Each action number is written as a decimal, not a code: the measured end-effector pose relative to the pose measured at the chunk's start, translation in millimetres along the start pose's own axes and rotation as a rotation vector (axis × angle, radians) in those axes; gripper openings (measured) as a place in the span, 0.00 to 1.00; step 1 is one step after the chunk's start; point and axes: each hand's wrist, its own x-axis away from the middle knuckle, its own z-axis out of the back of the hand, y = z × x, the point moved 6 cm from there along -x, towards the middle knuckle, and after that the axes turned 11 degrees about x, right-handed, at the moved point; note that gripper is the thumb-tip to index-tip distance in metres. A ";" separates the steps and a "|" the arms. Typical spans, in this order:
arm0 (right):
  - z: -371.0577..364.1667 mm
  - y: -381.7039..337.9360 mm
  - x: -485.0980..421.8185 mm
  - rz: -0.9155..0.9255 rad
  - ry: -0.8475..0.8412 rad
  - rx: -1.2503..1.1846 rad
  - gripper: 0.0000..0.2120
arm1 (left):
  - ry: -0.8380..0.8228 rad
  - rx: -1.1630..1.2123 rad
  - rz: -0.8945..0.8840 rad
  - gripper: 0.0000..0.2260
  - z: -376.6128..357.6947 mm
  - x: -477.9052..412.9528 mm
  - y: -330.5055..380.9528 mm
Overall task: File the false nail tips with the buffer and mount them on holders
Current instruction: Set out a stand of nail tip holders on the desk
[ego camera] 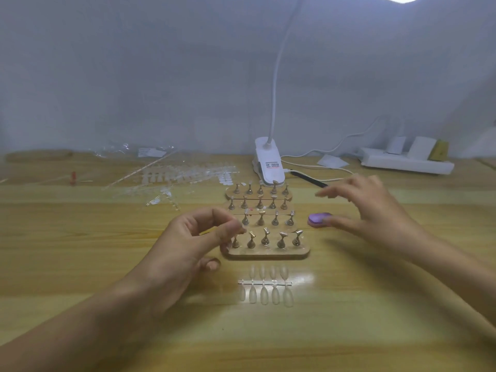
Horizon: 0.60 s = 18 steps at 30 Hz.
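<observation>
Wooden boards (268, 254) carry rows of small gold nail holders (265, 237) at the table's middle. My left hand (193, 237) hovers at the front board's left end, thumb and forefinger pinched together over the leftmost holder; a clear nail tip between them is too small to make out. My right hand (367, 208) is spread with straight fingers just right of the boards, its thumb touching a small purple oval buffer (318, 218) lying on the table. A strip of clear false nail tips (265, 287) lies in front of the boards.
A white clip lamp (268, 165) stands behind the boards, its cord running right to a white power strip (405, 162). A black nail file (308, 179) lies beside the lamp. Loose nail-tip strips and plastic bags (177, 175) cover the back left. A small red item (73, 178) stands far left.
</observation>
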 end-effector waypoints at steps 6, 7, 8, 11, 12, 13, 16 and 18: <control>6.0 -1.1 -2.6 0.041 0.080 -0.240 0.10 | -0.034 0.071 0.128 0.07 -1.3 -3.4 -5.2; 15.9 -7.4 -0.2 0.067 0.132 -0.346 0.11 | -0.032 0.095 0.135 0.07 -0.7 -3.8 -6.4; 21.4 -16.6 3.2 0.103 0.128 -0.454 0.11 | -0.032 0.111 0.129 0.07 -1.2 -4.4 -7.1; 11.1 -61.5 19.1 0.223 -0.091 -0.644 0.08 | -0.061 0.095 0.048 0.08 -9.1 -5.3 -7.4; 4.4 -73.8 23.6 0.240 -0.158 -0.662 0.09 | -0.074 0.056 0.000 0.08 -12.0 -5.2 -7.4; -1.6 -82.2 26.5 0.235 -0.198 -0.701 0.10 | -0.083 -0.006 -0.051 0.09 -14.5 -4.3 -7.1; -15.1 -90.2 30.6 0.115 -0.233 -0.996 0.11 | -0.098 -0.179 -0.169 0.07 -16.9 -0.7 -5.8; -24.7 -89.3 34.6 0.003 -0.254 -1.217 0.10 | -0.118 -0.230 -0.234 0.06 -16.7 -0.4 -4.3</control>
